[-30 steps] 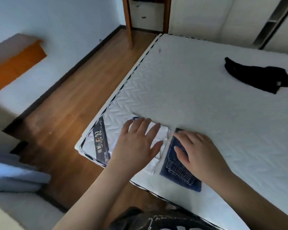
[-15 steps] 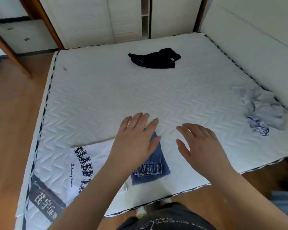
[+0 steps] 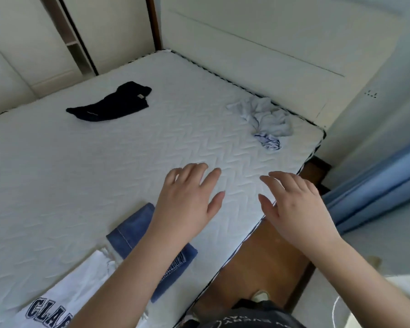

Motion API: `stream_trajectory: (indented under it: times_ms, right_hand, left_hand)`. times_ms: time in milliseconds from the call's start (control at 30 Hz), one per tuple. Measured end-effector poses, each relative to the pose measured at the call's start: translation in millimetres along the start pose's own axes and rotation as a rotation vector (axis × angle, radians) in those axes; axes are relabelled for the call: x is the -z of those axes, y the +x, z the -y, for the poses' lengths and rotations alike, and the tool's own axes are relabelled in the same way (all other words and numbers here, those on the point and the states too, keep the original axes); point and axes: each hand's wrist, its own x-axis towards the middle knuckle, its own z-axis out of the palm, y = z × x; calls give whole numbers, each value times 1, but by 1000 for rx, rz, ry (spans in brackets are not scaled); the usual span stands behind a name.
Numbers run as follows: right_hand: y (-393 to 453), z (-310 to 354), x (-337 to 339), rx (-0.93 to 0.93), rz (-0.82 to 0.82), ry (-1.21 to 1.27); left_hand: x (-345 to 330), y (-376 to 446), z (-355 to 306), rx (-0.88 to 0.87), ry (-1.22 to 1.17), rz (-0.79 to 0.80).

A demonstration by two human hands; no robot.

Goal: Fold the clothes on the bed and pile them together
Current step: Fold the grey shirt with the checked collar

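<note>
Head view: looking down over a white quilted mattress (image 3: pixel 85 176), with both hands stretched out palm-down above its near right part.

Left hand (image 3: pixel 187 200) hovering with fingers straight and slightly spread, thumb out to the right, holding nothing; whether touching the mattress or just above it, cannot tell. Left forearm crossing over a folded blue denim piece (image 3: pixel 137 230), hiding its middle; stitched hem showing on the near side of the arm.

Right hand (image 3: pixel 294 207) reaching forward near the mattress's right edge, fingers relaxed and fanned, gripping nothing, partly over the mattress and partly over the brown wooden floor (image 3: pixel 258 263) beside the bed.

Lying just beside the denim, at the bottom left: a folded white T-shirt (image 3: pixel 81 280) with dark block letters, its corner touching or nearly touching the denim's near edge.

Lying unfolded farther up the mattress, well apart from the hands: a crumpled black garment (image 3: pixel 111 102) to the left, with a small pale tag showing, and a crumpled light blue garment (image 3: pixel 263 117) near the far right edge, a striped part trailing toward the near side.

Standing beyond the bed: a white padded headboard (image 3: pixel 246 48) on the right, pale wardrobe doors (image 3: pixel 21 43) on the left. Hanging at the right edge: blue curtain folds (image 3: pixel 376 185).
</note>
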Motion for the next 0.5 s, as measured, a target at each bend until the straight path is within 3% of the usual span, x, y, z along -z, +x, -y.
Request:
stream_trajectory:
  times_ms: [200, 500]
  right_hand:
    - [-8, -89, 5, -149, 11, 18]
    - [7, -190, 1, -160, -12, 13]
  left_hand:
    - [-31, 70, -58, -87, -23, 9]
    - [-68, 148, -133, -155, -2, 1]
